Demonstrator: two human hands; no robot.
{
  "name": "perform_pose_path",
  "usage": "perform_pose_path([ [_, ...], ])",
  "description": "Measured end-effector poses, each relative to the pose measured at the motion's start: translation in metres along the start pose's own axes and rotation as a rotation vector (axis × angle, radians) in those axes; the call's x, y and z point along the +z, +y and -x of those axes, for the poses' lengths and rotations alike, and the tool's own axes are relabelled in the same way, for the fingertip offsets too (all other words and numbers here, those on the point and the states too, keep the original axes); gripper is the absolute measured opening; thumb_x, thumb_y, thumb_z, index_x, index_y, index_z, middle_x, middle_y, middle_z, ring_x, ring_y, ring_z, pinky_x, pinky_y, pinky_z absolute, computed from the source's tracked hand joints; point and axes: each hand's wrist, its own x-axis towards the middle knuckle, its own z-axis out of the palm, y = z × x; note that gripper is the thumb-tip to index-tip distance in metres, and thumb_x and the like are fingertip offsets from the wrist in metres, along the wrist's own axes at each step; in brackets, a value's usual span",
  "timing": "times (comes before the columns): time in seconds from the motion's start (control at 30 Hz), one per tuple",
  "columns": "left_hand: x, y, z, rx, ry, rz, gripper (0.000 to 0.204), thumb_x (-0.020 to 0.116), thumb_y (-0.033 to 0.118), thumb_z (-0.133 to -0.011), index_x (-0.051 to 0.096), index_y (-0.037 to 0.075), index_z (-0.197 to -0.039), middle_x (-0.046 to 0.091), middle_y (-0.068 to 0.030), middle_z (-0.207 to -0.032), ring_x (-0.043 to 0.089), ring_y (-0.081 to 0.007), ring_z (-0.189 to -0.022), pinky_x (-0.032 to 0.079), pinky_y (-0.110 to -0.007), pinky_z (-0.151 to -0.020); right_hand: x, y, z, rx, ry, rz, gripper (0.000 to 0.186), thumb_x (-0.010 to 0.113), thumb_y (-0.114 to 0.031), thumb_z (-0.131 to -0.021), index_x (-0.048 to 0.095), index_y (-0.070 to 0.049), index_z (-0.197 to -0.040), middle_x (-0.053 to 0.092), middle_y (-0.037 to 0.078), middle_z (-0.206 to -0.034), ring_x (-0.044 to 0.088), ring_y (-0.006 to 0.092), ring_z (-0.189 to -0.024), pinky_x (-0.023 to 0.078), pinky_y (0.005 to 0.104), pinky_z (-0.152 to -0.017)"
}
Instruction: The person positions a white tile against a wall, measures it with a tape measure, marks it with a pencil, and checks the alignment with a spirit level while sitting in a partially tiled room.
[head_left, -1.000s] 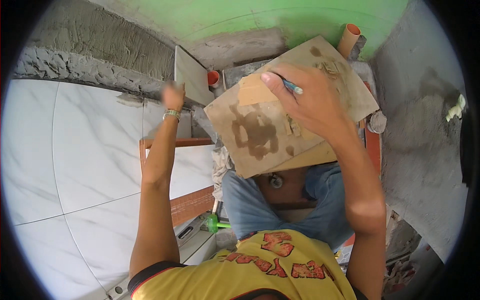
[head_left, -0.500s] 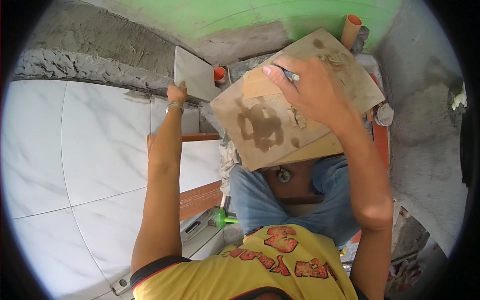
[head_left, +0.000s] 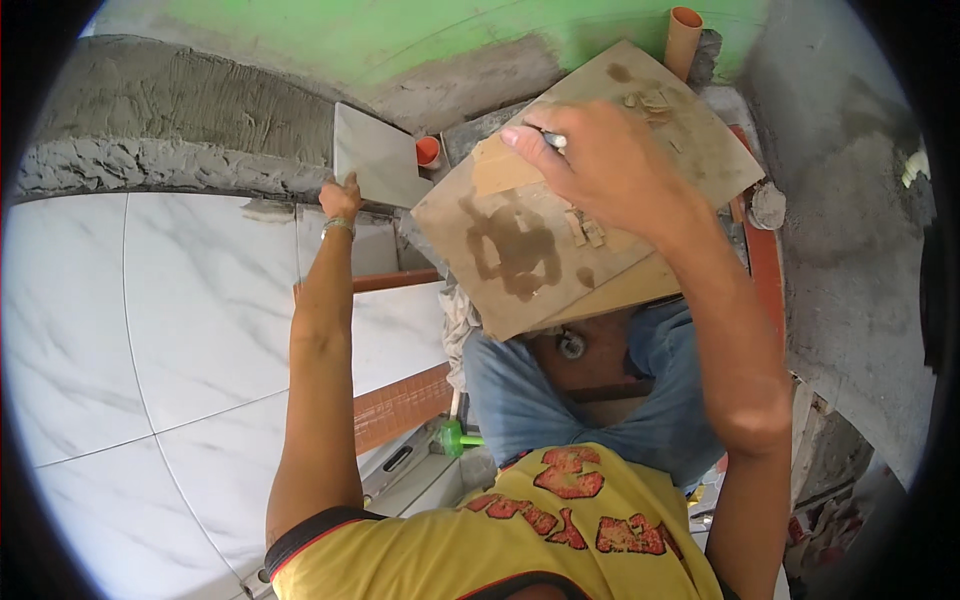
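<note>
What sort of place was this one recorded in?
Probably a room being built or renovated: there is rough grey mortar, large marbled white tiles, and an open-ended orange pipe by the green wall.

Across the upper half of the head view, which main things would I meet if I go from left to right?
Large white marbled tiles → left hand → smaller marbled tile → short orange pipe → right hand → tall orange pipe → grey cement wall.
</note>
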Motion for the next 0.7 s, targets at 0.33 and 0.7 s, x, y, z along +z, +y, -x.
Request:
perform_pose_path([
  [0.33,0.000,-0.011,-0.003,0.039,0.038,-0.096,0.055,0.072,0.037,-0.083,0.064,-0.012,-0.106,0.071,-0.0282,-0.092,0.072,-0.0402,-0.089,0.057,-0.043,-0.081,0.008,-0.005,-0.009,-0.005,-0.069,0.005,0.036,0.058,-0.033,-0.096,0.068,-0.001,-0.081,0.065,0.019,-0.071,0.063,0.0410,-0.071,0.049,0.0491,-0.066],
  [0.7,-0.002,0.003,-0.023,-0.085,-0.083,-0.170,0.061,0.076,0.044,-0.077,0.066,-0.008,-0.107,0.068,-0.0288,-0.111,0.068,-0.0399,-0.103,0.056,-0.043,-0.087,0.012,-0.039,0.008,-0.107,-0.213,-0.538,0.028,0.058,-0.029,-0.096,0.069,-0.003,-0.093,0.068,0.011,-0.082,0.065,0.0252,-0.077,0.051,0.0383,-0.072],
])
